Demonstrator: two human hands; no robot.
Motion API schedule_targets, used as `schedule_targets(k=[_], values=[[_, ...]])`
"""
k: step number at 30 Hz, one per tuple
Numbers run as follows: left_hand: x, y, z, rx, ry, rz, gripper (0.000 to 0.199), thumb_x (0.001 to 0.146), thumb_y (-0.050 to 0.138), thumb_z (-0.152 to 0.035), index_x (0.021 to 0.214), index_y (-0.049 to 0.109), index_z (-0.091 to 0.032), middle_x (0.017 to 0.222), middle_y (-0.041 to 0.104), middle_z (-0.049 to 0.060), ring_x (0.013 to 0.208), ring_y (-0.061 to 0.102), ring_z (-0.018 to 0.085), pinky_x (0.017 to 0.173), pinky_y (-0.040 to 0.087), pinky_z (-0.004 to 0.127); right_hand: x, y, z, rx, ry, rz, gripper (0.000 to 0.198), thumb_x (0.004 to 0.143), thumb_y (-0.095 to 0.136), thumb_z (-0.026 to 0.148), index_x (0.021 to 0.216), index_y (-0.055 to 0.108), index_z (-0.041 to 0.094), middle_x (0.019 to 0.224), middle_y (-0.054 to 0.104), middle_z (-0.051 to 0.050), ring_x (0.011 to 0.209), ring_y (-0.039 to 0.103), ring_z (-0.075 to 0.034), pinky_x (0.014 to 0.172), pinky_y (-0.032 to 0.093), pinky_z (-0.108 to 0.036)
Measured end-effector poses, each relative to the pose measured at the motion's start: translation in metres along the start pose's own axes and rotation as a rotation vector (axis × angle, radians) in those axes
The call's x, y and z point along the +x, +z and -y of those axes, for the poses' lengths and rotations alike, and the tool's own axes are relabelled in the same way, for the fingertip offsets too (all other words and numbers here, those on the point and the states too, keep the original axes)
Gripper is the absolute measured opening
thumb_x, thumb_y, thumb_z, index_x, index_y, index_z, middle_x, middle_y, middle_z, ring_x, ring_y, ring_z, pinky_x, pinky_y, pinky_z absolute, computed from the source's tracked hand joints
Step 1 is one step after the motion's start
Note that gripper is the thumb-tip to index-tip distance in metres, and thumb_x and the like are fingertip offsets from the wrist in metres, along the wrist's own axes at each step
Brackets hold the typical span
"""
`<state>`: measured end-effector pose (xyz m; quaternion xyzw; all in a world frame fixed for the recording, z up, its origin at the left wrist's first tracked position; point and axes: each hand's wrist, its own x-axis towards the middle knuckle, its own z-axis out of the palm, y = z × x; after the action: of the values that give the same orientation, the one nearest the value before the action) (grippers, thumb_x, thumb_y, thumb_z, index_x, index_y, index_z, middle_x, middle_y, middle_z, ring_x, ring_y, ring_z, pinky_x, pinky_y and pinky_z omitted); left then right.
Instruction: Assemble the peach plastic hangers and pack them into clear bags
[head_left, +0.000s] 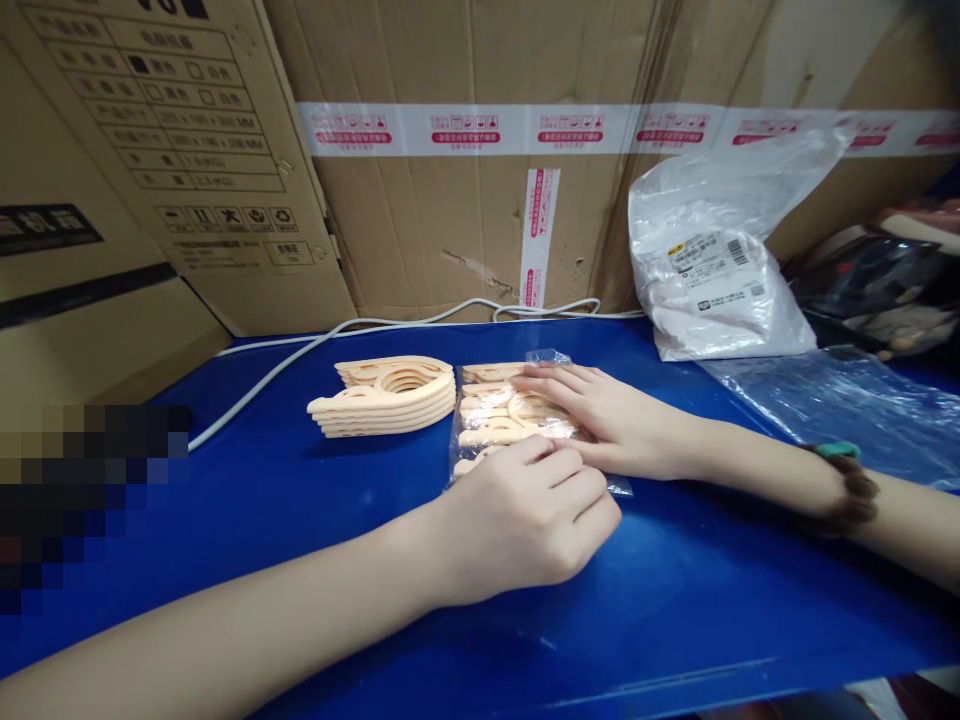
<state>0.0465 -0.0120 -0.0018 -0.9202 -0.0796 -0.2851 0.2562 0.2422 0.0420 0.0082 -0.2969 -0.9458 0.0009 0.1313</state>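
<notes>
A clear plastic bag [487,437] lies flat on the blue table, with several beige plastic folding hangers [480,410] inside it. My right hand [600,415] rests on the bag's right part, its fingers stretched out flat across the hangers. Over the bag's near edge is my left hand [529,515], closed with the fingers curled under. Its fingertips are hidden, so what they grip cannot be seen. Just left of the bag, a neat stack of matching beige hangers [397,397] sits on the table, touched by neither hand.
Behind the blue table [300,540] stand large cardboard boxes [450,220]. A white cable [277,375] runs along the back and down the left. At the back right are a white plastic mailing bag [712,290] and a flat clear plastic sheet [862,410].
</notes>
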Motion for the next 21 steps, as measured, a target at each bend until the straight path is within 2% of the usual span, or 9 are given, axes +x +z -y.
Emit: schedule_targets(k=[3, 5, 10, 13, 17, 21], values=[[-0.002, 0.001, -0.001, 0.026, -0.039, 0.038, 0.018, 0.093, 0.053, -0.009, 0.088, 0.070, -0.013, 0.084, 0.072, 0.004, 0.077, 0.065, 0.018, 0.080, 0.052, 0.033, 0.003, 0.003, -0.007, -0.001, 0.016, 0.004, 0.067, 0.096, 0.038, 0.056, 0.144, 0.043, 0.010, 0.149, 0.044, -0.020, 0.137, 0.041, -0.034, 0.111, 0.033, -0.054], [-0.003, 0.003, -0.001, 0.025, -0.112, 0.093, 0.017, 0.093, 0.054, -0.013, 0.095, 0.070, -0.011, 0.091, 0.073, 0.006, 0.087, 0.067, 0.022, 0.088, 0.051, 0.036, 0.008, 0.004, -0.015, 0.000, 0.060, -0.004, 0.068, 0.095, 0.038, 0.058, 0.143, 0.044, 0.010, 0.149, 0.044, -0.020, 0.138, 0.040, -0.035, 0.112, 0.032, -0.054], [-0.004, 0.006, 0.002, -0.092, -0.417, 0.261, 0.034, 0.095, 0.051, -0.032, 0.114, 0.066, -0.009, 0.122, 0.067, 0.015, 0.118, 0.060, 0.030, 0.106, 0.044, 0.044, 0.030, 0.008, -0.047, 0.061, 0.185, -0.009, 0.072, 0.092, 0.042, 0.062, 0.144, 0.044, 0.012, 0.147, 0.046, -0.019, 0.137, 0.041, -0.034, 0.113, 0.031, -0.051], [-0.004, 0.005, 0.004, -0.189, -0.549, 0.355, 0.040, 0.096, 0.050, -0.037, 0.121, 0.062, -0.009, 0.134, 0.060, 0.017, 0.129, 0.052, 0.031, 0.111, 0.040, 0.045, 0.050, 0.013, -0.069, 0.092, 0.219, -0.020, 0.075, 0.090, 0.045, 0.064, 0.144, 0.044, 0.013, 0.146, 0.048, -0.019, 0.135, 0.044, -0.034, 0.112, 0.032, -0.052], [-0.004, 0.005, 0.006, -0.276, -0.589, 0.417, 0.040, 0.098, 0.046, -0.037, 0.124, 0.060, -0.011, 0.136, 0.058, 0.014, 0.133, 0.048, 0.030, 0.115, 0.035, 0.047, 0.078, 0.021, -0.093, 0.145, 0.249, -0.065, 0.079, 0.086, 0.053, 0.064, 0.147, 0.040, 0.013, 0.148, 0.046, -0.018, 0.135, 0.044, -0.032, 0.113, 0.032, -0.048], [-0.004, 0.005, 0.007, -0.315, -0.612, 0.430, 0.039, 0.097, 0.047, -0.037, 0.123, 0.060, -0.011, 0.134, 0.059, 0.013, 0.132, 0.048, 0.031, 0.115, 0.035, 0.047, 0.097, 0.027, -0.104, 0.202, 0.268, -0.106, 0.086, 0.080, 0.064, 0.062, 0.146, 0.041, 0.011, 0.147, 0.047, -0.019, 0.134, 0.046, -0.032, 0.112, 0.035, -0.047]])
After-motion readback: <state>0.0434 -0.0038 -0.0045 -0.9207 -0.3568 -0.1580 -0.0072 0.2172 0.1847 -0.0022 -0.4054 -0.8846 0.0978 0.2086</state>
